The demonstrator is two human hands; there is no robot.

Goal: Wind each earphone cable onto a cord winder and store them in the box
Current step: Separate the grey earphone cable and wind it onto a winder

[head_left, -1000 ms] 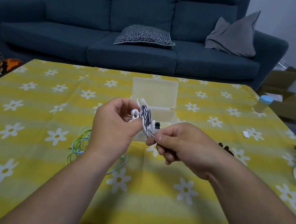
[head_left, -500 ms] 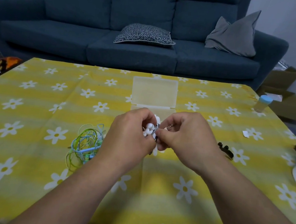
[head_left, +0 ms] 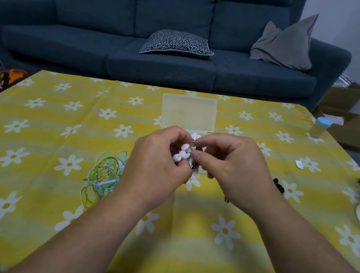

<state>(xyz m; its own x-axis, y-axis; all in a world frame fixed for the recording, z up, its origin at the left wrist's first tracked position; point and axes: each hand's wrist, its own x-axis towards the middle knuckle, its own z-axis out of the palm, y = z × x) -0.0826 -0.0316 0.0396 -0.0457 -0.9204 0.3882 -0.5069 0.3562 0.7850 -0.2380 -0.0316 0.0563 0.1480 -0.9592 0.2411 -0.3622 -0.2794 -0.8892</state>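
Note:
My left hand (head_left: pixel 158 169) grips a white cord winder with a white earphone cable (head_left: pixel 183 153) wound on it; the white earbuds stick out above my fingers. My right hand (head_left: pixel 231 163) pinches the cable's metal plug end (head_left: pixel 193 147) against the winder. Both hands hover just in front of the clear plastic box (head_left: pixel 189 112), whose lid lies open toward the sofa; its tray is mostly hidden behind my hands. A tangle of green and blue earphone cables (head_left: pixel 105 173) lies on the yellow flowered tablecloth (head_left: pixel 42 145), left of my left wrist.
A small black item (head_left: pixel 278 186) lies right of my right wrist. A bottle with a blue cap (head_left: pixel 319 127) stands near the table's far right edge, with a white scrap (head_left: pixel 299 164) nearer. A blue sofa (head_left: pixel 159 64) runs behind the table.
The hands came together and lowered slightly. My right hand moved from pulling the cable end out to the right to pinching the plug against the winder; the green-blue tangle became more visible.

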